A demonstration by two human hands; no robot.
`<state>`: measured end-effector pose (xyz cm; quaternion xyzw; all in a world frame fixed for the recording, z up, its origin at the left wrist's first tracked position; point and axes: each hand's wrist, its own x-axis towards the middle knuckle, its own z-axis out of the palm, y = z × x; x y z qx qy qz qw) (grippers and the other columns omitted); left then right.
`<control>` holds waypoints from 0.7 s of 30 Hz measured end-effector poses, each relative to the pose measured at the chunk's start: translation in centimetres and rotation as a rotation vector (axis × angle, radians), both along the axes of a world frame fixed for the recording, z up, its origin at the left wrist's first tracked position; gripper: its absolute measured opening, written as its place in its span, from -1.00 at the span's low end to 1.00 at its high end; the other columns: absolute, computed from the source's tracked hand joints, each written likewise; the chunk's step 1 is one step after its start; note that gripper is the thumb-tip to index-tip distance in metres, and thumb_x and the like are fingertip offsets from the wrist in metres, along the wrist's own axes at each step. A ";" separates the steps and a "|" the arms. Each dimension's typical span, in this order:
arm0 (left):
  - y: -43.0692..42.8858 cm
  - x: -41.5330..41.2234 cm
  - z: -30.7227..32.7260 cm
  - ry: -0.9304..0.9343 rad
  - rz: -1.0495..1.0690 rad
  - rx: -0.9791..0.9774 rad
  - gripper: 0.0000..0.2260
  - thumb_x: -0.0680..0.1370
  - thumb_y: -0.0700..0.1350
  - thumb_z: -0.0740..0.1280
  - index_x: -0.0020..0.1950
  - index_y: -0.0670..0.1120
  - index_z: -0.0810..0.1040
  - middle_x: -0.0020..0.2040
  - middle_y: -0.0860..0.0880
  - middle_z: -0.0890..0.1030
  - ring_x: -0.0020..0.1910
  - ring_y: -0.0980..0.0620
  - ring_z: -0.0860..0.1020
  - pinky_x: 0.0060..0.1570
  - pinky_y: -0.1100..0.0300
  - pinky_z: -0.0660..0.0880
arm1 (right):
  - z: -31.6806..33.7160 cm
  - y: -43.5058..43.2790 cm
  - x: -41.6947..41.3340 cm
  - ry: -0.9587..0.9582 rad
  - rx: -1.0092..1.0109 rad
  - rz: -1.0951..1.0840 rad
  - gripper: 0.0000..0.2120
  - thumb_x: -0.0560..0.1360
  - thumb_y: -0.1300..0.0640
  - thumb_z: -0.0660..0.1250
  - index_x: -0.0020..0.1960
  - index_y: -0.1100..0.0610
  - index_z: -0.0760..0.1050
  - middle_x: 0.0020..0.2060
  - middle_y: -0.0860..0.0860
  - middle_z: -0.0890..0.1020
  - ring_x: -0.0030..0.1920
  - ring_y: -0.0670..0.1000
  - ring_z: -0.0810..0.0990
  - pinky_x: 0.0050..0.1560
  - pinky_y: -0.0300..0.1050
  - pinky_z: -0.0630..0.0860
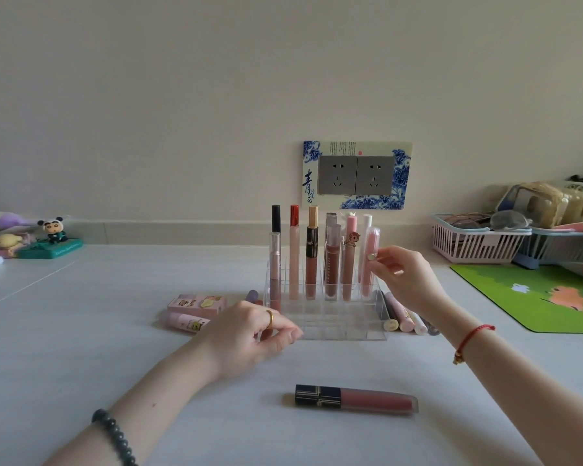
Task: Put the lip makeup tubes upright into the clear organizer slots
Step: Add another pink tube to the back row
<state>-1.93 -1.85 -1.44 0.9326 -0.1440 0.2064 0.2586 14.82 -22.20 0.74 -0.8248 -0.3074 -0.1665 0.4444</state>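
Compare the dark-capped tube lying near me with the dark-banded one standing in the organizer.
The lying tube lies flat on the table; the standing tube is upright in the organizer. The standing tube has a gold top, the lying tube none. Both carry dark gold-lined sections.

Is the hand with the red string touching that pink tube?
Touching. The head view shows the right hand pinching the pink tube in the clear organizer.
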 end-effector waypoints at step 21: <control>-1.5 -1.3 1.0 0.140 -0.085 0.201 -0.50 0.31 0.37 0.28 0.10 0.10 0.58 -0.14 0.37 0.54 -0.22 0.27 0.48 -0.07 0.37 0.32 | 2.8 -3.7 -2.9 -0.054 0.074 0.055 -0.86 0.37 0.17 0.41 -0.07 0.07 0.60 -0.28 -0.08 0.64 -0.33 -0.14 0.58 -0.25 -0.42 0.54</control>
